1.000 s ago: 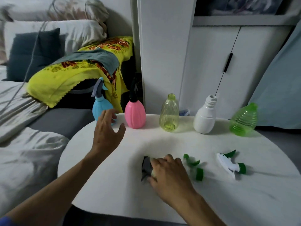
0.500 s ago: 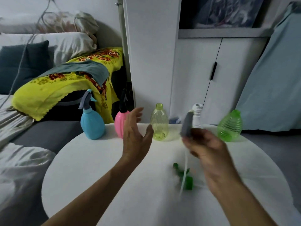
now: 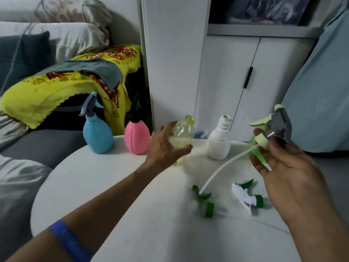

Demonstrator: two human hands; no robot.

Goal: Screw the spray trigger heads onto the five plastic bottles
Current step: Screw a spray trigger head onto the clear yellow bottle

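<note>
My left hand grips the clear yellow bottle, which is tilted and has no head on it. My right hand holds up a grey and pale-yellow trigger head; its white dip tube hangs down to the left. The blue bottle and the pink bottle stand at the back left with heads on. An open white bottle stands at the back. The green bottle is mostly hidden behind my right hand. A green trigger head and a white-green one lie on the table.
The round white table stands against a white cabinet. A grey sofa with a yellow floral cloth and pillows is at the left. A light blue curtain hangs at the right.
My left hand has closed on the yellow bottle and tipped it. My right hand has carried the grey trigger head up and to the right.
</note>
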